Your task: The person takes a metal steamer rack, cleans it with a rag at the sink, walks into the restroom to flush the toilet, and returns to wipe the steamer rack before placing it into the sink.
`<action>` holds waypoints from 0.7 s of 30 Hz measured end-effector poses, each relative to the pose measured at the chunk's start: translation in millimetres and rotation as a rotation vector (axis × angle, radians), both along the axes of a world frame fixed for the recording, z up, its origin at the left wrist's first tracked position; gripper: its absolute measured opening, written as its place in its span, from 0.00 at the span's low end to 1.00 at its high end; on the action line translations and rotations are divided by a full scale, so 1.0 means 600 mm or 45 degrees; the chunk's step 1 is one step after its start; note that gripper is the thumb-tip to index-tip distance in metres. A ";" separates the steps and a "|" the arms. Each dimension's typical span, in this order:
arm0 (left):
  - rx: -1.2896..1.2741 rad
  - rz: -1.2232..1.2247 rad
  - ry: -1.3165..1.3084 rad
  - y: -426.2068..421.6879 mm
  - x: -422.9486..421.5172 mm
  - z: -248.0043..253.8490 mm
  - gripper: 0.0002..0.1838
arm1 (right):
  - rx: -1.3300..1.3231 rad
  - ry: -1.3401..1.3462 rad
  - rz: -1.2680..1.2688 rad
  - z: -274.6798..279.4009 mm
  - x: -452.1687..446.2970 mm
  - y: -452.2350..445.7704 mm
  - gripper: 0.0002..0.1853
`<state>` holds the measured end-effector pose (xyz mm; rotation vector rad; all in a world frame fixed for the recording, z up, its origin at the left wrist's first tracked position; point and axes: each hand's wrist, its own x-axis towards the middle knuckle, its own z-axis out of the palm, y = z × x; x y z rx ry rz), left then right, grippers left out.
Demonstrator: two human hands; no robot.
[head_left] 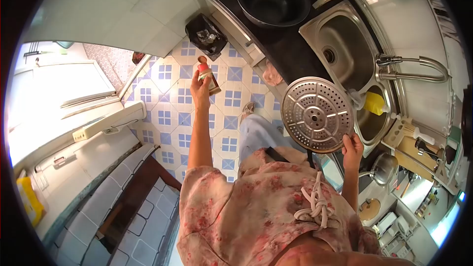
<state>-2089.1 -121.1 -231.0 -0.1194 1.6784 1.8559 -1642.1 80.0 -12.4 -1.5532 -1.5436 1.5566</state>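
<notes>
My left hand (199, 90) is stretched out over the tiled floor, its fingers closed round a small bottle (213, 87) with a red top and a pale and dark-brown body. The label is too small to read. A round metal steamer plate (315, 113), full of holes and slots, is tilted up beside the sink. My right hand (352, 149) grips its near rim, thumb on the face and the other fingers mostly hidden behind.
A bin with a black bag (207, 37) stands beyond my left hand. Along the right runs a dark counter with a black bowl (273, 0), a steel double sink (340, 34), a tap (414, 69) and a yellow bottle (375, 103). Cabinets stand left.
</notes>
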 end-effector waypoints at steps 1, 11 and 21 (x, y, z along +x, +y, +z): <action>0.010 0.005 0.023 0.006 -0.011 -0.013 0.40 | 0.016 -0.010 0.003 0.001 -0.003 -0.005 0.10; -0.006 -0.115 0.029 0.067 -0.153 -0.054 0.41 | -0.001 -0.073 -0.162 -0.010 0.001 -0.052 0.09; 0.035 -0.403 -0.104 0.110 -0.348 -0.057 0.20 | -0.054 -0.108 -0.296 -0.019 0.009 -0.079 0.10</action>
